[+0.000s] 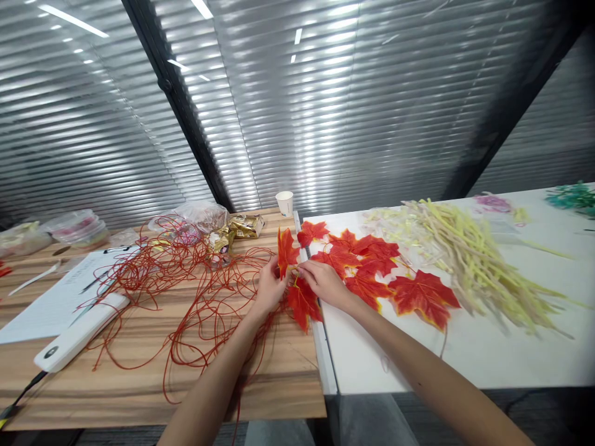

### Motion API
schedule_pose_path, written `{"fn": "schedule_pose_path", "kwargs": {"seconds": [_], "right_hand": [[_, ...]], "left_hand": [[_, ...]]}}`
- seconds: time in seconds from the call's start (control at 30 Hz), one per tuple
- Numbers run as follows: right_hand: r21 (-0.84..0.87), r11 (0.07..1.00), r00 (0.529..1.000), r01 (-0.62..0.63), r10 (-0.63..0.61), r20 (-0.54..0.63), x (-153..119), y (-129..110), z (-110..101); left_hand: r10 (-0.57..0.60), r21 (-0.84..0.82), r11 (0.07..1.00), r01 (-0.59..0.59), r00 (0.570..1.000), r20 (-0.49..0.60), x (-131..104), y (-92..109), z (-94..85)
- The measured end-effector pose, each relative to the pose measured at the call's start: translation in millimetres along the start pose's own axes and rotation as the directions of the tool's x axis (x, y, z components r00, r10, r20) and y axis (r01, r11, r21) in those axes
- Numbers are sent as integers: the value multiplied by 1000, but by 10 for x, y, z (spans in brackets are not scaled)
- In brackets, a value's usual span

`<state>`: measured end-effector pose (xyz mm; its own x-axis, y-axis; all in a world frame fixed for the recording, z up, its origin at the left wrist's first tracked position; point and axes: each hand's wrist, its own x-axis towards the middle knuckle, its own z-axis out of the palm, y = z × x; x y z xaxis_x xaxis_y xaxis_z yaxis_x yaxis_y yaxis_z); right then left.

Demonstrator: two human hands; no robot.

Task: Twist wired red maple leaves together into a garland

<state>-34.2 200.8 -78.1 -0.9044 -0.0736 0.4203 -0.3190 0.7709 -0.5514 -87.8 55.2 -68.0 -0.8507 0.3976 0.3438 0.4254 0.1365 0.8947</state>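
Observation:
My left hand [271, 284] is closed on a red artificial maple leaf [287, 253] with yellow edges, which stands upright above the seam between two tables. My right hand [324, 280] meets it there, thumb and fingers pinched together at the leaf's base. What sits between those fingertips is too small to make out. Below both hands hangs another red leaf [303, 303]. More red maple leaves [372, 263] lie spread on the white table to the right. Thin red cord [204, 310] sprawls in loose tangles left of my left hand.
A paper cup [284, 203] stands at the back. Gold wrappers [246, 225], a clipboard with paper [51, 294] and a white corded device [81, 334] are on the wooden table [283, 396]. Pale yellow strands [478, 260] lie on the white table [381, 371]. Blinds rise behind.

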Motion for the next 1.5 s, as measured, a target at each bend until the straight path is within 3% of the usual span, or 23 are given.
{"fn": "schedule_pose_path", "kwargs": {"seconds": [0.23, 0.5, 0.9, 1.1, 1.5], "right_hand": [[3, 1000, 1000, -22, 22, 5, -1, -7, 5], [6, 1000, 1000, -6, 6, 0, -3, -8, -2], [18, 1000, 1000, 10, -9, -11, 0, -26, -20], [14, 1000, 1000, 5, -5, -4, -2, -15, -17], [23, 1000, 1000, -8, 8, -8, -14, 29, 34]], "left_hand": [[-27, -19, 999, 27, 1000, 5, 4, 4, 7], [19, 91, 996, -16, 999, -40, 2, -26, -17], [-60, 22, 998, 60, 998, -34, -13, 25, 3], [-29, 33, 999, 30, 999, -30, -3, 8, -5], [-91, -121, 988, 94, 995, 26, 10, -2, 35]]}}
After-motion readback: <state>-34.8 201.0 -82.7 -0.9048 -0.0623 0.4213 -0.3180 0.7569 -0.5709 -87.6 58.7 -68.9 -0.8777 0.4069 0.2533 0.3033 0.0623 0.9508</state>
